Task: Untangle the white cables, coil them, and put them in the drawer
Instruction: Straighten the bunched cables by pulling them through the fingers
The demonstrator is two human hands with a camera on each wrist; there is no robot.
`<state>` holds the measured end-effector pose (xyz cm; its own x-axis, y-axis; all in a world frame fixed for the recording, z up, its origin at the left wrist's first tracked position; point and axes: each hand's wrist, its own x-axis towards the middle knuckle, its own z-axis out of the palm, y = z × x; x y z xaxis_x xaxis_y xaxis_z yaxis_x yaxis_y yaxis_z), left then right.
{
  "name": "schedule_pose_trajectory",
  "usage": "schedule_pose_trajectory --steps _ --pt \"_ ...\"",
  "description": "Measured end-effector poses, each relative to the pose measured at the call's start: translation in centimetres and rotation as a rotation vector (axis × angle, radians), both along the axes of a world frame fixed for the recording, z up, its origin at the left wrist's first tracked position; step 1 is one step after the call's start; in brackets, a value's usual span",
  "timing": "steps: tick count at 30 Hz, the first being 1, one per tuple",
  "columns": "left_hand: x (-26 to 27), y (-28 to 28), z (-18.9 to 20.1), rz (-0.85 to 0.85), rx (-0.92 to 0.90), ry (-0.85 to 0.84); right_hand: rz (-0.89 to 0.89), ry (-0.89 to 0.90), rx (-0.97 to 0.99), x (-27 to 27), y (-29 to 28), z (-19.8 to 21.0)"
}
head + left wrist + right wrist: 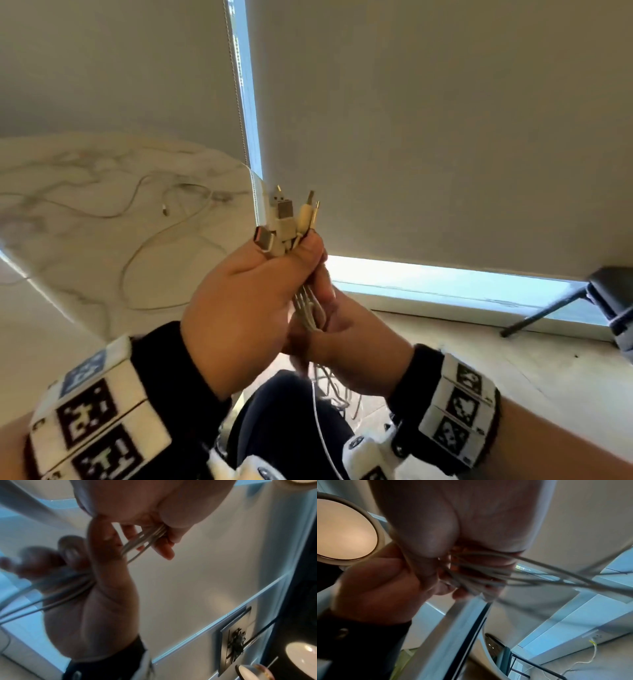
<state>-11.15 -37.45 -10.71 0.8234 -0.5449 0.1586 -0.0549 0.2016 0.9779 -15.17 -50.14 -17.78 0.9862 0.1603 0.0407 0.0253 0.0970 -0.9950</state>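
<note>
Several white cables [310, 305] are gathered into one bundle, and their plugs [286, 219] stick up above my left hand [291, 253], which grips the bundle just under the plugs. My right hand [322, 308] sits directly below, its fingers curled round the same strands. The loose lengths hang down over my lap [322, 411]. In the left wrist view the strands [145, 538] run from my left hand [164, 538] into my right hand [102, 588]. More white cable [164, 219] lies tangled on the marble table [68, 164]. No drawer is in view.
The round marble table stands at the left, its edge close to my left wrist. Drawn roller blinds with a bead chain [236, 85] cover the window ahead. A black stand leg [544, 311] rests on the sill at the right.
</note>
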Motion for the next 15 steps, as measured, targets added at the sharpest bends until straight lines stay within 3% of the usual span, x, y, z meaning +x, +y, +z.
schedule_pose_trajectory --steps 3,5,7,8,12,15 --pt "0.7 0.4 0.9 0.025 -0.141 0.045 0.081 0.145 -0.234 0.2 -2.1 -2.3" --pt "1.3 0.6 1.4 -0.016 -0.275 0.150 0.019 0.273 -0.521 -0.1 -5.5 -4.7" --pt "1.6 0.6 1.7 -0.039 -0.322 0.176 -0.080 0.369 -0.880 -0.9 -9.9 -7.1" --pt "1.7 0.5 1.6 -0.053 -0.335 0.186 -0.106 0.419 -0.966 -1.6 -12.3 -8.2" --pt "0.6 0.0 1.1 -0.081 -0.332 0.223 -0.191 0.495 -1.165 -4.1 -19.1 -8.8" --pt "0.5 0.0 1.1 -0.125 -0.358 0.212 -0.431 0.492 -1.172 -4.8 -22.0 -8.1"
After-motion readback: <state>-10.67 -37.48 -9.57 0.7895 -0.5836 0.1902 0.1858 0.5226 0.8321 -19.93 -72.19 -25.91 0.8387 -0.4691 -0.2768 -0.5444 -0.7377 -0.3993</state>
